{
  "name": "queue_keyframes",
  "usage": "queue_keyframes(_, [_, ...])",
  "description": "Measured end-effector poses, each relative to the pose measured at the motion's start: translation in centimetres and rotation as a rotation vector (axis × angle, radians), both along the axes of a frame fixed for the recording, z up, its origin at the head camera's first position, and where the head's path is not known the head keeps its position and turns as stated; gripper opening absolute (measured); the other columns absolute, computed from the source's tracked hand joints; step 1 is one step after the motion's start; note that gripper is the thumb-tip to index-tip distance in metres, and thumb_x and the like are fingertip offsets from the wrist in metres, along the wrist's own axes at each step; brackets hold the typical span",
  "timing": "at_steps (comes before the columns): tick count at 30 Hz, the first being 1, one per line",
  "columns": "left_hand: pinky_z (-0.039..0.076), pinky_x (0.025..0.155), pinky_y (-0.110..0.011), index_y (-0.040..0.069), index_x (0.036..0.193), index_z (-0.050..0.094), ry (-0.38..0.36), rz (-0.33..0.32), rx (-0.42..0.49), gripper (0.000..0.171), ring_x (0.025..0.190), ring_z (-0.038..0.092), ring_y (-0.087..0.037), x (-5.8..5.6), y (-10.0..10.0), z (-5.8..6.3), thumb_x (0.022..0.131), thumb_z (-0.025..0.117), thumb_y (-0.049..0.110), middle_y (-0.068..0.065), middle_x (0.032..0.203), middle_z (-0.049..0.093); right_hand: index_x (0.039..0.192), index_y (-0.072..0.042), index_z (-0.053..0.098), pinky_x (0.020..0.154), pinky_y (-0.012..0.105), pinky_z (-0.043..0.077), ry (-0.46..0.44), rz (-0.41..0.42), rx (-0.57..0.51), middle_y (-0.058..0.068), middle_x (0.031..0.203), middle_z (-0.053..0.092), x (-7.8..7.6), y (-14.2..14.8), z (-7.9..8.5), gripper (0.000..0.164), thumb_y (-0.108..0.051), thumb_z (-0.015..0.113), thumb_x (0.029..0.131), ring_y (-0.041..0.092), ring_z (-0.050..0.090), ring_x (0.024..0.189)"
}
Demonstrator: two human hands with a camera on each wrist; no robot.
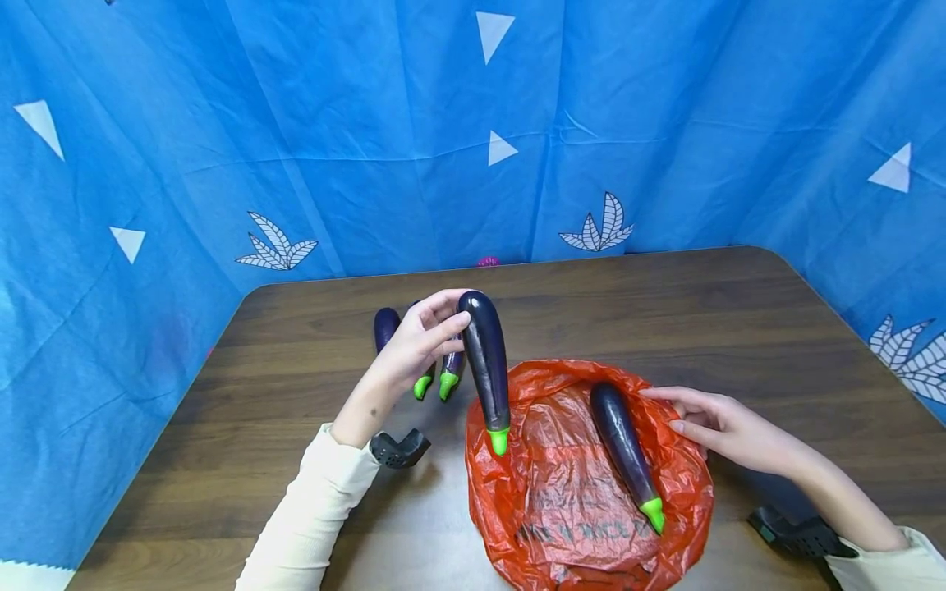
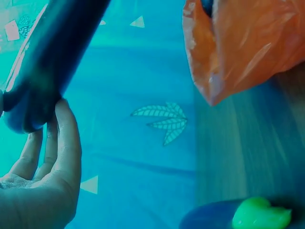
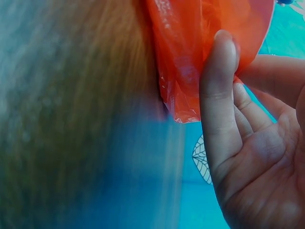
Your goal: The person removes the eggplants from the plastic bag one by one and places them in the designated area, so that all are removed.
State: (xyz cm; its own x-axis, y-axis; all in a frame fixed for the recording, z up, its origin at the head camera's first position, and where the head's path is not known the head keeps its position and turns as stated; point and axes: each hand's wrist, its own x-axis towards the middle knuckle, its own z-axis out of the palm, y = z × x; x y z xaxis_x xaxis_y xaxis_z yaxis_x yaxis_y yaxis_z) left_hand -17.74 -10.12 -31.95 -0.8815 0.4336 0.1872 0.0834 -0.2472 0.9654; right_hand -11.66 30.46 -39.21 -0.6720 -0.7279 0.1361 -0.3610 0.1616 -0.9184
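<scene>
Currently | left hand [image 1: 415, 345] pinching eggplant [image 1: 485, 365] by its thick end | right hand [image 1: 720, 423] pinching red bag [image 1: 683, 472] rim

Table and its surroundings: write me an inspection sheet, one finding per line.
Surface: brown wood-grain table.
Job's things: open red plastic bag with one eggplant inside; other eggplants on the table, partly hidden behind the left hand.
Clutter: nothing seen.
Hands: left holds another eggplant, green end down; right hand pinches the bag's rim.
Cables: nothing seen.
Surroundings: blue patterned cloth behind and beside the table.
</scene>
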Motion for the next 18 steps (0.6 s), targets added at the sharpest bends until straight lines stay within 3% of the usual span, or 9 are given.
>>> queue_keyframes(5, [0.053,0.075,-0.033,0.008,0.113,0.059,-0.005,0.017,0.041,0.034,0.086,0.060,-0.018,-0.1,-0.9,0.5,0.085,0.071,0.026,-0.008,0.101,0.060,0.140,0.002,0.034,0.053,0.034,0.053,-0.002,0.003,0.000,0.008,0.096,0.058,0.0,0.0,0.1,0.046,0.010,0.042,0.095,0.019,0.060,0.067])
queue_keyframes(10, [0.053,0.072,-0.030,0.010,0.108,0.062,-0.024,0.070,0.075,0.017,0.082,0.061,-0.016,-0.2,-2.1,1.1,0.092,0.060,0.013,-0.005,0.096,0.062,0.140,0.002,0.035,0.054,0.035,0.054,-0.002,-0.004,0.005,0.008,0.098,0.059,-0.2,0.0,0.3,0.045,0.009,0.042,0.096,0.020,0.061,0.070])
queue_keyframes(18, [0.052,0.070,-0.028,0.012,0.108,0.061,-0.036,0.138,0.086,0.017,0.083,0.061,-0.014,-0.7,-4.7,1.6,0.096,0.050,0.008,-0.003,0.096,0.063,0.140,0.001,0.036,0.052,0.034,0.053,0.001,-0.014,0.015,0.008,0.096,0.059,0.0,0.1,0.2,0.045,0.009,0.042,0.096,0.019,0.060,0.065])
